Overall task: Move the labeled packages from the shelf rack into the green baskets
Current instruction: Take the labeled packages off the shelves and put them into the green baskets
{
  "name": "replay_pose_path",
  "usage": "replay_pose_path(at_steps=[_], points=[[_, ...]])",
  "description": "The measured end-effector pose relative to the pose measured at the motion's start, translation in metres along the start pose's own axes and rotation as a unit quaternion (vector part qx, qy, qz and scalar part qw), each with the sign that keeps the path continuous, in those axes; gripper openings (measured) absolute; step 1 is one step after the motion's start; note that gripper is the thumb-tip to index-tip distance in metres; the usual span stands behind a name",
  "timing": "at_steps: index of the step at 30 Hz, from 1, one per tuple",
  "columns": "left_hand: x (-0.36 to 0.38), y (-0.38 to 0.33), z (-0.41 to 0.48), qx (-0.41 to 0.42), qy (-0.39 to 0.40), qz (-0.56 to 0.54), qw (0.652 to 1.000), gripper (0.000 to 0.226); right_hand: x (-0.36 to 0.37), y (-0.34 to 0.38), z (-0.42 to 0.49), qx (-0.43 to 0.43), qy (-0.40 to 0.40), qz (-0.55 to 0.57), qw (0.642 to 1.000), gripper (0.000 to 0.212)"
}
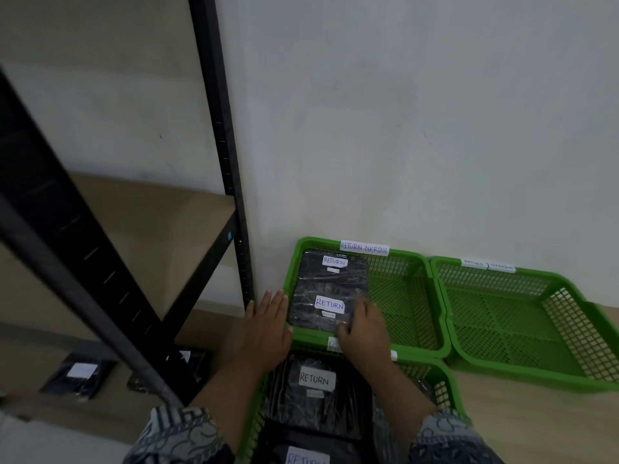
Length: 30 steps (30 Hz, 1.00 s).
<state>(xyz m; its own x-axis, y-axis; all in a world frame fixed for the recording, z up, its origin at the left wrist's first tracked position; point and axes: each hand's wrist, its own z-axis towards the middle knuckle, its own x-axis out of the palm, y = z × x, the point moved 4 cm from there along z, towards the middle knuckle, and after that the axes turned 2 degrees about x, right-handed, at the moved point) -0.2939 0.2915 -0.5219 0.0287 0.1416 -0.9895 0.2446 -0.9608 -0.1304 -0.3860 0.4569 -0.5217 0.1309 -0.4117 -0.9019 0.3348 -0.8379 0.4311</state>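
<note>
A black wrapped package (326, 309) with a white "RETURN" label lies in the far-left green basket (402, 296), in front of a second labeled package (331, 266). My right hand (363, 326) holds the front package at its near right corner, fingers curled over its edge. My left hand (271, 324) hovers flat with straight fingers just left of the basket's rim, touching nothing I can make out. Below my arms, the near green basket (442, 390) holds two more "RETURN" packages (315, 393).
A third green basket (522, 313) sits at the right by the wall, with nothing in it. The black shelf rack (231, 182) stands at left with a bare board shelf. Two black packages (78, 375) lie on its bottom level.
</note>
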Motion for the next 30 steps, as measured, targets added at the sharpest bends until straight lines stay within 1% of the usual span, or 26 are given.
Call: replay_pose_path(at_steps=[2,5,7,9,11,14,17,19,22,25,26,28,30], points=[[-0.001,0.001,-0.013,-0.005,-0.006,-0.010,1.000,0.074,0.003,0.012,-0.013,-0.057,-0.016,-0.031,0.998,0.055],[-0.001,0.002,-0.036,0.003,-0.026,-0.029,0.999,0.085,0.007,0.029,-0.035,-0.105,-0.016,-0.068,0.992,0.054],[0.000,0.002,-0.052,0.009,-0.032,-0.038,0.999,0.087,0.007,0.041,-0.052,-0.137,-0.033,-0.087,0.986,0.052],[-0.001,0.002,-0.068,0.011,-0.039,-0.048,0.998,0.085,0.007,0.052,-0.067,-0.153,-0.045,-0.094,0.983,0.051],[-0.004,0.001,-0.086,0.015,-0.032,-0.035,0.999,0.079,0.008,0.061,-0.083,-0.153,-0.040,-0.101,0.982,0.054],[-0.002,0.004,-0.114,0.043,-0.014,-0.006,0.999,0.062,0.010,0.076,-0.113,-0.158,-0.041,-0.118,0.980,0.049],[-0.005,0.012,-0.150,0.078,-0.027,-0.006,0.997,0.058,0.015,0.092,-0.146,-0.165,-0.059,-0.113,0.978,0.044],[-0.008,0.028,-0.180,0.089,-0.049,-0.010,0.995,0.058,0.021,0.106,-0.172,-0.157,-0.063,-0.112,0.979,0.045],[-0.010,0.062,-0.224,0.106,-0.039,-0.046,0.993,0.060,0.037,0.134,-0.216,-0.149,-0.065,-0.086,0.983,0.050],[-0.019,0.101,-0.267,0.104,-0.069,-0.015,0.992,0.074,0.056,0.171,-0.254,-0.154,-0.077,-0.070,0.983,0.052],[-0.019,0.117,-0.282,0.096,-0.058,-0.008,0.994,0.077,0.061,0.187,-0.266,-0.161,-0.081,-0.066,0.982,0.051],[-0.030,0.148,-0.304,0.081,-0.099,0.012,0.992,0.073,0.068,0.223,-0.284,-0.180,-0.084,-0.056,0.978,0.050],[-0.038,0.181,-0.323,0.044,-0.107,0.014,0.993,0.071,0.071,0.261,-0.295,-0.198,-0.082,-0.052,0.975,0.049]])
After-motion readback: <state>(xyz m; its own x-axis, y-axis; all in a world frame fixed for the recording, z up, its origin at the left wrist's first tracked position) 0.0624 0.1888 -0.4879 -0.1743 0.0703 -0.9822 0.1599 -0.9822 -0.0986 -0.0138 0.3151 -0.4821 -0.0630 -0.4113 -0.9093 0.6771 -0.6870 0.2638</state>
